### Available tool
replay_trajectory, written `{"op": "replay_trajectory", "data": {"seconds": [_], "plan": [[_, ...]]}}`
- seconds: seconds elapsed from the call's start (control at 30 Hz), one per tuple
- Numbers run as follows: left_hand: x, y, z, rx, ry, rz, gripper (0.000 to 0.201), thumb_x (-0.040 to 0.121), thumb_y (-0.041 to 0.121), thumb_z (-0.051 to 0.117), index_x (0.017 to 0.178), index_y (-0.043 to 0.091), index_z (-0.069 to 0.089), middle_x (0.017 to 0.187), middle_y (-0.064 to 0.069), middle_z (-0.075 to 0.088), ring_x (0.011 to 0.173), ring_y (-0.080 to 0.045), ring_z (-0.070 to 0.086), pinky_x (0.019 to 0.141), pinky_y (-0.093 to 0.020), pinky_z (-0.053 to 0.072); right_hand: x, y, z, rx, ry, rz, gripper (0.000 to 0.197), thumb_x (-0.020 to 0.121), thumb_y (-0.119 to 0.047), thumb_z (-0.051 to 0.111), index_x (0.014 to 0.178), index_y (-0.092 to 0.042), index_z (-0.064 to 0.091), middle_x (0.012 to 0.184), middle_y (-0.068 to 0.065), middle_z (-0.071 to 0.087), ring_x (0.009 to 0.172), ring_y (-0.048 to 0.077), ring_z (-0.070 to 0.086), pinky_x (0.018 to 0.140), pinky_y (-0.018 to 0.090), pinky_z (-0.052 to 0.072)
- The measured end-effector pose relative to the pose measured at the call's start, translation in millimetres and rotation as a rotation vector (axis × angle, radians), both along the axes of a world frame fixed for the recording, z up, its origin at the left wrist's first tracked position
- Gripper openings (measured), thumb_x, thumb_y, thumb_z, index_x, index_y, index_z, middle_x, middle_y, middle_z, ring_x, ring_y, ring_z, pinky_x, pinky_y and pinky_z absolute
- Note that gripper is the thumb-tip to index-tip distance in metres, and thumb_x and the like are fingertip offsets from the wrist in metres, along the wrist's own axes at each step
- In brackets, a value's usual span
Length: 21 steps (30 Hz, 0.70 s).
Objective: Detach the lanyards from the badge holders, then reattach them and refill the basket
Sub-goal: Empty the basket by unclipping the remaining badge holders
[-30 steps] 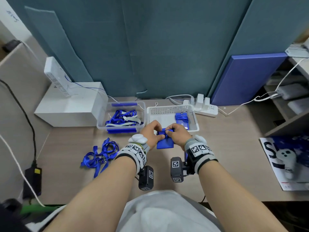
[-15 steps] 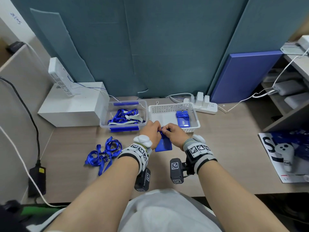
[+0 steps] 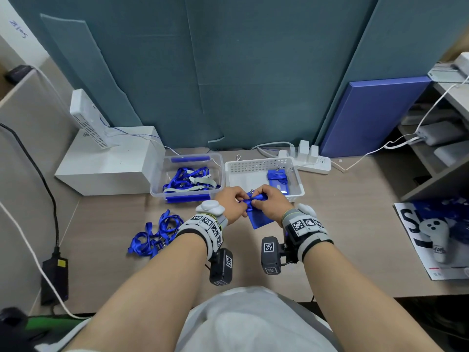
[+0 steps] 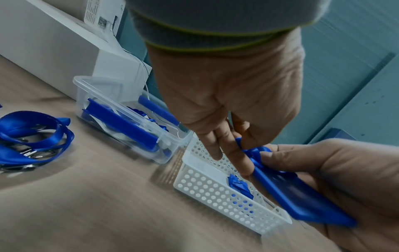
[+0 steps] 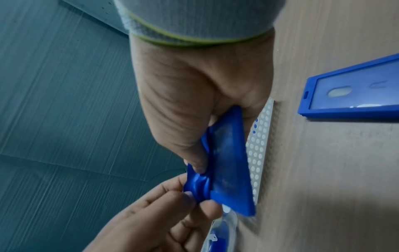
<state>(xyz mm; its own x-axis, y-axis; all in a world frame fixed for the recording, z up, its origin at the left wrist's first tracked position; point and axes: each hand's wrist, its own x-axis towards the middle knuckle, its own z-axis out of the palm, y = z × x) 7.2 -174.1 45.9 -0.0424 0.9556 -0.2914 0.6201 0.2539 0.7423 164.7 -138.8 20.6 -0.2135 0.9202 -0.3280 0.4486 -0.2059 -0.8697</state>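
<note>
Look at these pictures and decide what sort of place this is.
Probably an office desk in a partitioned cubicle: teal partition panels behind, a power strip with plugged chargers, and shelves of devices beside the desk.

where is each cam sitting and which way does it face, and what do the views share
Head: worn on the head, looking forward and down at the desk; both forearms, the left hand and right hand show.
Left wrist: looks along the left hand toward the white basket; the right hand's fingers enter.
Right wrist: looks along the right hand at the badge holder; the left hand's fingers enter.
Shared: all three show both hands gripping the badge holder and its lanyard.
</note>
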Motion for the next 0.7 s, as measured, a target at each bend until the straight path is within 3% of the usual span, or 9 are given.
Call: {"op": "replay_trajectory", "data": {"seconds": [0.1, 0.3, 0.4, 0.47, 0.53, 0.63, 0.7], "plan": [[-2, 2, -4, -0.026, -0.039, -0.008, 0.011, 0.090, 0.008, 0.059, 0.091, 0.018, 0.065, 0.074, -0.001, 0.074, 0.059, 0.000, 0.068, 0.055, -0.019, 0.041, 2, 2, -1, 0.020, -0.018, -0.037, 0.017, 0.085, -0.006, 0.073, 0.085, -0.019, 0.061, 0.097, 0.003, 0.065, 0.086, 0.018, 0.059, 0.077, 0.031, 0.050], [-5, 1, -7, 0.028, -0.118, 0.126, 0.012, 0.094, 0.013, 0.062, 0.085, 0.015, 0.055, 0.067, -0.003, 0.073, 0.061, -0.005, 0.069, 0.051, -0.014, 0.038, 3, 6, -4, -0.010, 0.041, -0.052, 0.017, 0.088, -0.017, 0.076, 0.087, -0.019, 0.060, 0.091, -0.002, 0.061, 0.079, 0.015, 0.057, 0.068, 0.028, 0.044], [-8, 8, -13, 0.034, -0.091, 0.220, 0.012, 0.098, 0.015, 0.056, 0.087, 0.016, 0.050, 0.079, -0.009, 0.073, 0.070, -0.016, 0.072, 0.062, -0.030, 0.049, 2, 10, -8, -0.060, 0.088, -0.076, 0.014, 0.092, -0.014, 0.072, 0.088, -0.020, 0.059, 0.088, 0.000, 0.060, 0.076, 0.016, 0.055, 0.064, 0.027, 0.042], [-12, 13, -17, 0.011, -0.052, 0.290, 0.013, 0.098, 0.020, 0.052, 0.087, 0.023, 0.046, 0.088, -0.009, 0.070, 0.078, -0.024, 0.071, 0.073, -0.043, 0.056, 1, 10, -12, -0.105, 0.121, -0.080, 0.016, 0.093, -0.008, 0.069, 0.088, -0.020, 0.059, 0.088, 0.006, 0.061, 0.078, 0.021, 0.056, 0.064, 0.028, 0.043], [-17, 15, -24, 0.005, -0.073, 0.313, 0.019, 0.093, 0.017, 0.052, 0.085, 0.033, 0.044, 0.089, -0.006, 0.068, 0.078, -0.026, 0.071, 0.076, -0.049, 0.059, 0, 10, -14, -0.125, 0.127, -0.078, 0.017, 0.093, -0.005, 0.067, 0.089, -0.019, 0.059, 0.089, 0.009, 0.061, 0.079, 0.022, 0.056, 0.063, 0.028, 0.044], [-18, 12, -16, 0.032, -0.173, 0.213, 0.050, 0.082, 0.002, 0.051, 0.101, 0.048, 0.051, 0.091, -0.002, 0.067, 0.078, -0.027, 0.073, 0.070, -0.044, 0.061, -1, 10, -15, -0.109, 0.117, -0.073, 0.018, 0.092, -0.004, 0.066, 0.087, -0.019, 0.059, 0.086, 0.007, 0.061, 0.075, 0.019, 0.055, 0.062, 0.028, 0.043], [-17, 9, -9, 0.031, -0.180, 0.131, 0.047, 0.086, 0.004, 0.058, 0.111, 0.044, 0.057, 0.089, 0.002, 0.065, 0.077, -0.022, 0.072, 0.064, -0.035, 0.058, 1, 11, -17, -0.087, 0.088, -0.068, 0.017, 0.090, -0.006, 0.068, 0.086, -0.020, 0.060, 0.089, 0.008, 0.063, 0.077, 0.020, 0.056, 0.068, 0.033, 0.046]]}}
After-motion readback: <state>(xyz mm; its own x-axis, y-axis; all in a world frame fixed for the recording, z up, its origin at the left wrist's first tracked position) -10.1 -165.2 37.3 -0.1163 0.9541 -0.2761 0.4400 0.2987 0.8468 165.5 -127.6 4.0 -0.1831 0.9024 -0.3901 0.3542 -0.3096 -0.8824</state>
